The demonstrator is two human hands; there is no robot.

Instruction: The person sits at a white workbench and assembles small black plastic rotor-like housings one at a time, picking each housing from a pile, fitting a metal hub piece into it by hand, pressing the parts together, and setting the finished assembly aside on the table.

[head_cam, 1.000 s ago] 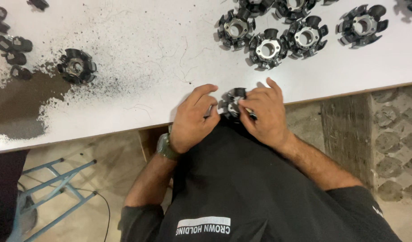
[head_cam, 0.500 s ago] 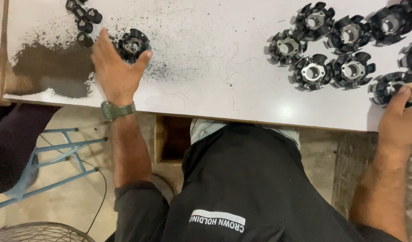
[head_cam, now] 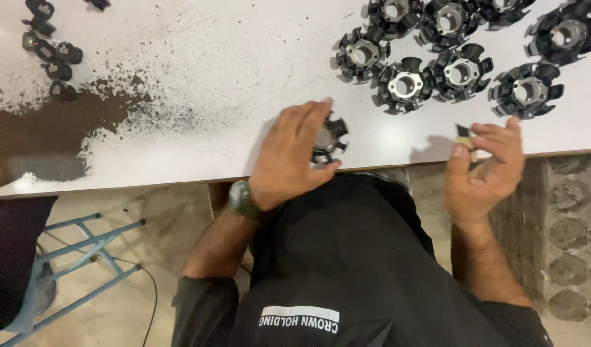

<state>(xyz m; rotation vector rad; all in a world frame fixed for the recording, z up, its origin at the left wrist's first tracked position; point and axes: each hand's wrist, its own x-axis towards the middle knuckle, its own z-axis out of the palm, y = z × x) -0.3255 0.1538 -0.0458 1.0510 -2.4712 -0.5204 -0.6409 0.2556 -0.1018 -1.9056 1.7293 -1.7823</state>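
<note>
My left hand (head_cam: 289,157) grips a black toothed ring part with a metal centre (head_cam: 327,138) at the near edge of the white table (head_cam: 180,83). A watch sits on that wrist. My right hand (head_cam: 485,167) hovers over the table's front edge to the right, pinching a small dark blade-like piece (head_cam: 464,136) between thumb and fingers. Several matching black ring parts (head_cam: 405,83) lie grouped at the back right, beyond both hands.
Dark powder and shavings (head_cam: 70,128) cover the table's left part. Small black pieces (head_cam: 51,51) lie at the far left. A blue metal frame (head_cam: 70,270) stands on the floor at left, and a stone-patterned wall (head_cam: 565,244) is at right.
My left hand has carried a ring part from the powdery left side to the table's near middle edge. My right hand has come back from the group at right, holding a small piece.
</note>
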